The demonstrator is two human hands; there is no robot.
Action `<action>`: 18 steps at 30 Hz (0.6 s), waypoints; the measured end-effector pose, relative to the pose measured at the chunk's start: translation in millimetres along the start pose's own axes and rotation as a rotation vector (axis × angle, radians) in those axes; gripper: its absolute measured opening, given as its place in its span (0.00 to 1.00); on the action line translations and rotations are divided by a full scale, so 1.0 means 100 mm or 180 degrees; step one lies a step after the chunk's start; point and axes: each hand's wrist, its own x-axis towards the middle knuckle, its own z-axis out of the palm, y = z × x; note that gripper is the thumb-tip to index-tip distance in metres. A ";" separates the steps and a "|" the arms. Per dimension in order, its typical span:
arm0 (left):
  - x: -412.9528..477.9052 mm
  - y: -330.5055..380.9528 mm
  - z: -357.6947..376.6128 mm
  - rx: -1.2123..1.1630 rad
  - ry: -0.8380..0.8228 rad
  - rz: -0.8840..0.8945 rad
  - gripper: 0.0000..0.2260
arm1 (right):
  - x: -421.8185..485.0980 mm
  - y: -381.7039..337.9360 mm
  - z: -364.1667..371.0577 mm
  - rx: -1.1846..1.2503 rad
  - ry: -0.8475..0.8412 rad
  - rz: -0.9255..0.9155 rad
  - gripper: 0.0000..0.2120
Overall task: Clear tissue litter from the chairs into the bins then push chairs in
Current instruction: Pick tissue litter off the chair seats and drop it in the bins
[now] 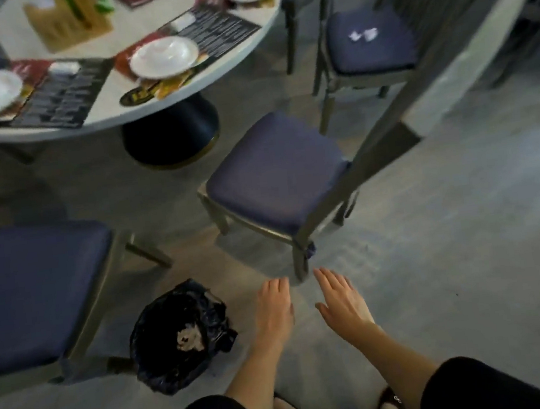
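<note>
Black sleeves (pixel 477 382), brown slippers (pixel 390 404)

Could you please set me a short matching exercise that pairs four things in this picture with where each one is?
Things:
1. tissue scraps
2. bin
3. white plate
4. near chair

Places:
A. on the round table
B. on the floor, left of both hands
C. on the far chair's blue seat
D. pulled out, just beyond the fingertips

Pairs: 1-C, 2-B, 3-A, 4-D
</note>
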 end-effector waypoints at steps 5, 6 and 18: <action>0.35 0.95 -0.02 -0.0219 -0.0189 0.0184 0.26 | -0.26 0.84 -0.52 0.0055 0.0245 0.0315 0.36; 0.43 1.17 -0.05 -0.0209 -0.0152 0.0248 0.25 | -0.29 1.01 -0.65 0.0043 0.0315 0.0349 0.36; 1.89 3.10 -0.52 -0.0340 0.0278 0.0566 0.22 | 0.06 2.71 -2.16 -0.0102 0.0860 0.0560 0.39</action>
